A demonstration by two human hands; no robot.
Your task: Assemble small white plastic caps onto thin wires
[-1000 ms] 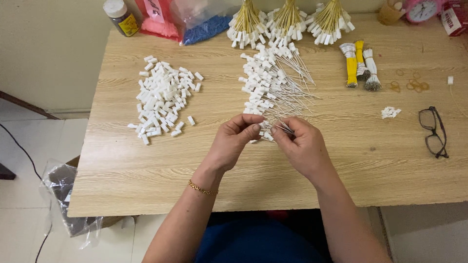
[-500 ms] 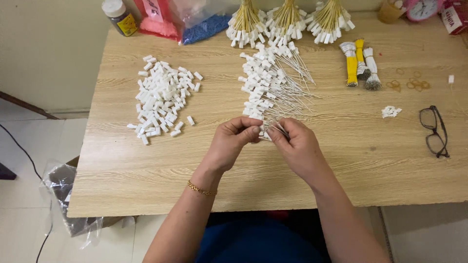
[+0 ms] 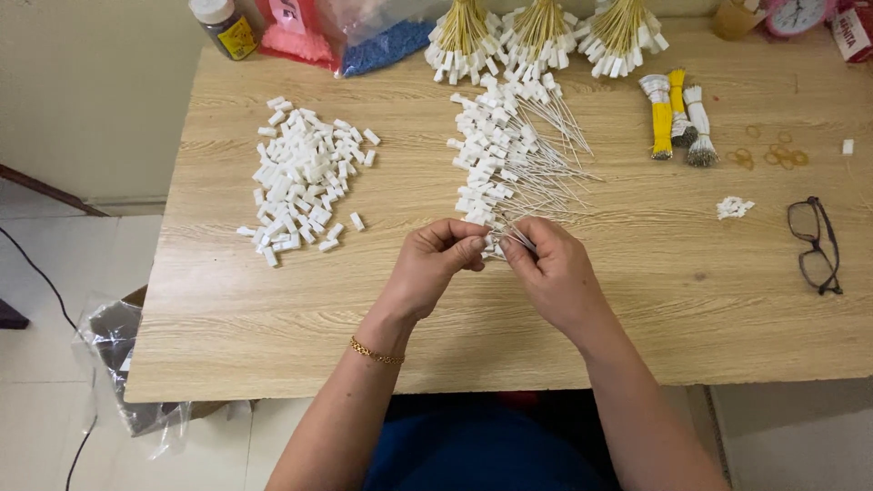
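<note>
My left hand (image 3: pixel 435 262) and my right hand (image 3: pixel 553 268) meet over the wooden table (image 3: pixel 364 309), fingertips pinched together on a small white plastic piece with a thin wire pin (image 3: pixel 506 239). Just beyond them lies a long pile of white pieces fitted with wire pins (image 3: pixel 509 155). A heap of loose white plastic blocks (image 3: pixel 305 177) lies to the left. A gold bracelet circles my left wrist.
Three bundles of pinned pieces (image 3: pixel 544 32) lie at the table's far edge. Yellow and white wire bundles (image 3: pixel 675 114), rubber bands (image 3: pixel 773 153), a few white bits (image 3: pixel 733 207) and glasses (image 3: pixel 816 244) sit right. A jar (image 3: pixel 221 23) and bags (image 3: pixel 346 32) stand back left.
Both hands have stayed at the near end of the pinned pile; the fingers have shifted slightly around the small piece.
</note>
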